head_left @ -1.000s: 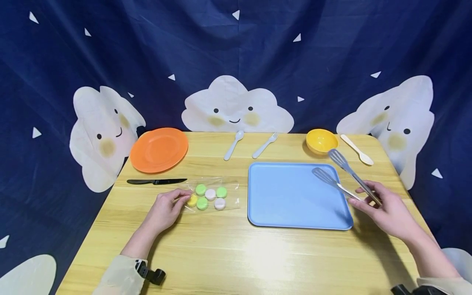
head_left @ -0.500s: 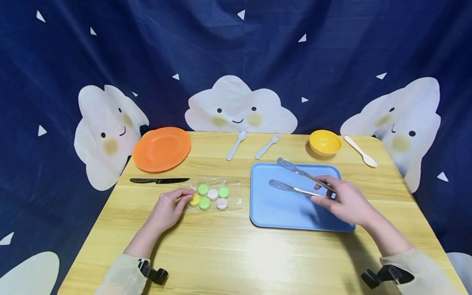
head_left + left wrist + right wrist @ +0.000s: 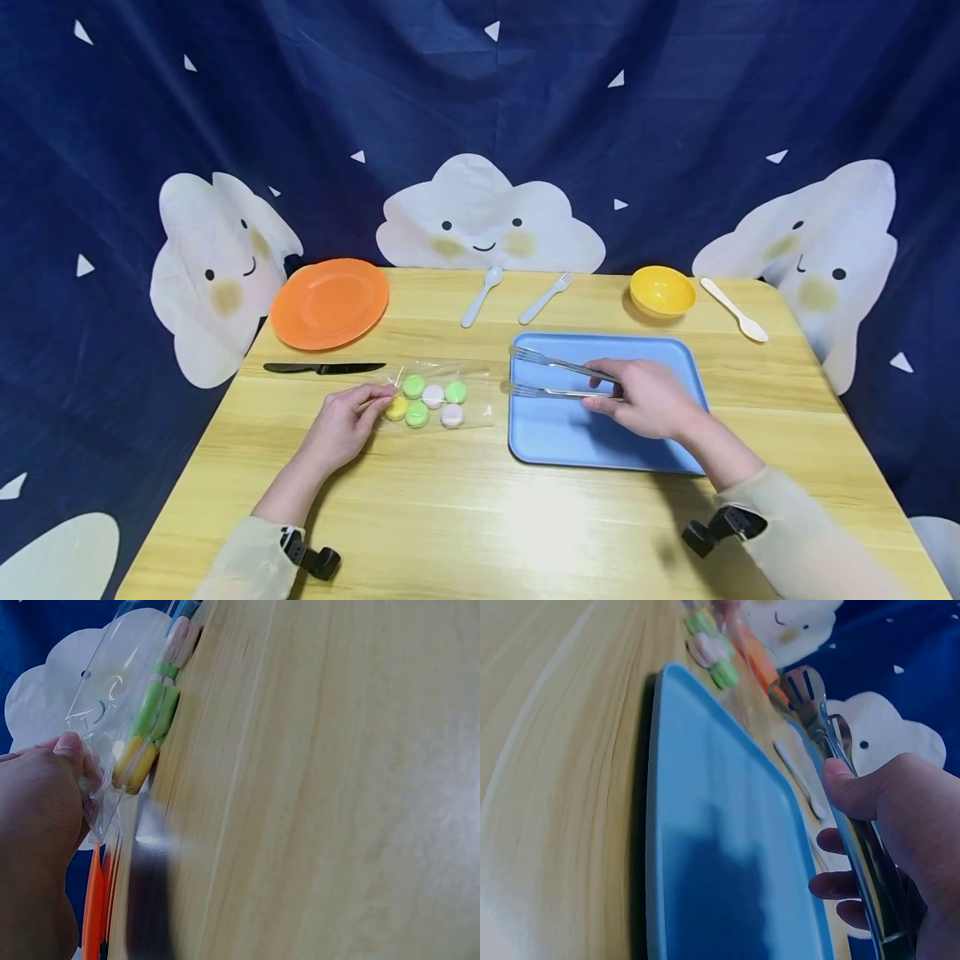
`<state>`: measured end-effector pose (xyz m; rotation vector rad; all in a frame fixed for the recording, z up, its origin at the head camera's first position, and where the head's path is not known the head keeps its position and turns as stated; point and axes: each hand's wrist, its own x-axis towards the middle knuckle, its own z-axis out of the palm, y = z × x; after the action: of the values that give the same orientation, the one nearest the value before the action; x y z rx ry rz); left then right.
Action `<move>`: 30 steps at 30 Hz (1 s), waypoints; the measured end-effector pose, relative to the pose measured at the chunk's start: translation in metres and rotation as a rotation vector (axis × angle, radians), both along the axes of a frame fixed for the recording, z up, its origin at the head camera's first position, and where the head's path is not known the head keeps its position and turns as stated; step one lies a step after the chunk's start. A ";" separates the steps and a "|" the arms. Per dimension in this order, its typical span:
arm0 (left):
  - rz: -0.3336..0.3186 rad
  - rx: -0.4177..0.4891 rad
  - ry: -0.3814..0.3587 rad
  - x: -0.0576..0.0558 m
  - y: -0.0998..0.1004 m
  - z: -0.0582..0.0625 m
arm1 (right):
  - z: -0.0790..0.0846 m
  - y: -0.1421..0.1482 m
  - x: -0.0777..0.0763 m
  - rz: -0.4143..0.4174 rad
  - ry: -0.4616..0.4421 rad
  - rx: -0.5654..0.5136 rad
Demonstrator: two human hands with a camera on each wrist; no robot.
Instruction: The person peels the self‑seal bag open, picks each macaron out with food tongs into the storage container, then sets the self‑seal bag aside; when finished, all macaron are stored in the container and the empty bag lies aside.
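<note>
My left hand (image 3: pixel 347 423) pinches the left end of a clear plastic bag (image 3: pixel 476 400) lying on the table. Inside the bag are several macarons (image 3: pixel 432 396) in green, pale pink and yellow. In the left wrist view, thumb and fingers grip the crumpled end of the bag (image 3: pixel 94 799). My right hand (image 3: pixel 648 398) holds metal serving tongs (image 3: pixel 562 365) above the blue tray (image 3: pixel 540 437). The tongs' two slotted heads are apart and point left, near the tray's left edge. In the right wrist view, thumb and fingers wrap the tongs' arms (image 3: pixel 862 855).
An orange plate (image 3: pixel 330 304) is at the back left, with a black knife (image 3: pixel 325 368) in front. A grey spoon (image 3: pixel 482 297) and a grey fork (image 3: pixel 545 298) lie at the back. To the right are a yellow bowl (image 3: pixel 663 292) and a cream spoon (image 3: pixel 733 309).
My right hand has carried the tongs leftward, from the tray's right side to over its left part. My left hand keeps its pinch on the bag. The head view has shifted slightly.
</note>
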<state>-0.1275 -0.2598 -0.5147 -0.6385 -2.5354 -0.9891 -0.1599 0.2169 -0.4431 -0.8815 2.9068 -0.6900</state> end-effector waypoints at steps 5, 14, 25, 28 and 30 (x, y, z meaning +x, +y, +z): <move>-0.001 0.008 -0.003 0.001 -0.001 0.000 | -0.002 -0.021 -0.006 0.046 0.003 0.055; -0.010 0.038 -0.007 0.002 0.000 0.000 | -0.012 -0.052 -0.012 0.086 -0.007 0.100; 0.000 0.040 -0.004 0.003 0.003 0.000 | -0.024 -0.074 -0.016 0.124 -0.039 0.106; 0.000 0.039 -0.007 0.003 0.003 0.001 | -0.026 -0.079 -0.018 0.125 -0.048 0.097; 0.001 0.036 -0.006 0.003 0.004 0.001 | -0.026 -0.081 -0.018 0.131 -0.048 0.098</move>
<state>-0.1246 -0.2562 -0.5133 -0.6251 -2.5167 -1.0356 -0.1784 0.1356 -0.4693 -1.0179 2.7835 -0.5463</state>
